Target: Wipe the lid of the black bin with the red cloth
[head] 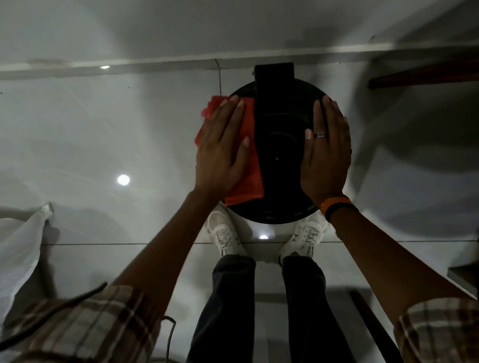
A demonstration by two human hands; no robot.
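Observation:
The black bin stands on the floor below me, its round black lid [279, 142] seen from straight above. A red cloth [250, 164] lies spread over the lid's left side. My left hand [221, 149] presses flat on the cloth, fingers stretched out and pointing away from me. My right hand [327, 151] rests flat on the bare right side of the lid, fingers together, a ring on one finger and an orange and black band at the wrist. The lid's hinge block [274, 74] sits at the far edge by the wall.
My white shoes [224, 236] stand just under the bin's near edge on glossy white tiles. A white plastic bag [15, 243] lies at the left. Dark furniture [433, 74] juts in at the upper right, and a dark bar [373, 326] at the lower right.

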